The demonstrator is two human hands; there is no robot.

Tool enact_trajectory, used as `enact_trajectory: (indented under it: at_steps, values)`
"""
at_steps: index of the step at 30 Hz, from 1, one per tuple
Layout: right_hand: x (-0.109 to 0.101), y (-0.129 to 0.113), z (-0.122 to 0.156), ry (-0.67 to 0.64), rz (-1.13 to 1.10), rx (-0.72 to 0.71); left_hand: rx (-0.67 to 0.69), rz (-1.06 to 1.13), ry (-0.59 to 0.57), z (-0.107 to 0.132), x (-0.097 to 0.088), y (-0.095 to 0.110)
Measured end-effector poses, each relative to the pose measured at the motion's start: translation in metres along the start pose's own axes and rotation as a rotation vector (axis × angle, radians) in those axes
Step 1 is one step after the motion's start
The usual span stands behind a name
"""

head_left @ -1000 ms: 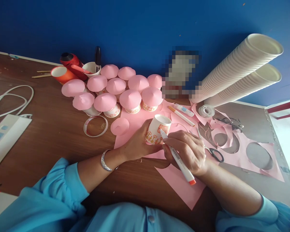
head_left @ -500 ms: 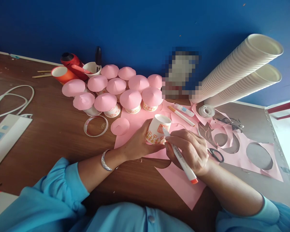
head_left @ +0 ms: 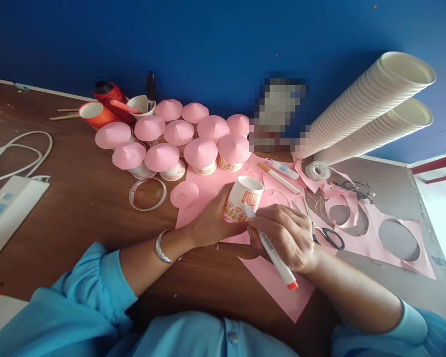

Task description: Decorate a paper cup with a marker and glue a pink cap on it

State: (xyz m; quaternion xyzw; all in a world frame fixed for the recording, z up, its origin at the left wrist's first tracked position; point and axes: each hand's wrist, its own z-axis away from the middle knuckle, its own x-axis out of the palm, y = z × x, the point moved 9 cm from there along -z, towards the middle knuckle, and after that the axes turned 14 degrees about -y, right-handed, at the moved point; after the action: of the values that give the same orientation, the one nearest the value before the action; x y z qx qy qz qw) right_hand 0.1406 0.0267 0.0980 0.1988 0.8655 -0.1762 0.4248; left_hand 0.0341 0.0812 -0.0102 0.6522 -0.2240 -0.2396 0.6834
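A white paper cup (head_left: 238, 196) with orange and yellow flower drawings and a striped orange patch is tilted in my left hand (head_left: 217, 218), whose fingers wrap its left side and base. My right hand (head_left: 284, 235) grips a white marker (head_left: 277, 263) with an orange end; its tip is at the cup's side, by the lower left of the striped patch. Pink paper (head_left: 204, 210) lies beneath the cup. Behind it stand several decorated cups topped with pink paper cones (head_left: 200, 152). A small pink cone (head_left: 185, 194) and a tape roll (head_left: 147, 194) lie to the left.
Two tall stacks of white paper cups (head_left: 367, 104) lean at the back right. Scissors (head_left: 329, 237), clear tape (head_left: 317, 171), another marker (head_left: 278, 178) and cut pink scraps (head_left: 390, 243) lie at right. A power strip (head_left: 13, 213) and an orange cup (head_left: 96, 115) are at left.
My right hand has moved slightly left and down with the marker, whose tip shifted left across the cup. The striped patch shows more orange lines. My left hand and the cup have stayed still.
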Motion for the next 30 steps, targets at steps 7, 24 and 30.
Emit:
enact_trajectory:
  at_steps: [7,24,30]
  values:
    - [-0.0004,0.0004,-0.0003,0.0,-0.015,-0.005,0.018,0.003,-0.008,-0.0004,0.0003,0.0001]
    - [-0.0039,0.0034,-0.0018,0.006,0.035,0.03,0.044,0.015,-0.026,-0.0013,0.0016,0.0041]
    - [-0.0056,0.004,-0.0025,-0.001,0.045,0.02,0.032,0.026,-0.028,-0.0016,0.0017,0.0036]
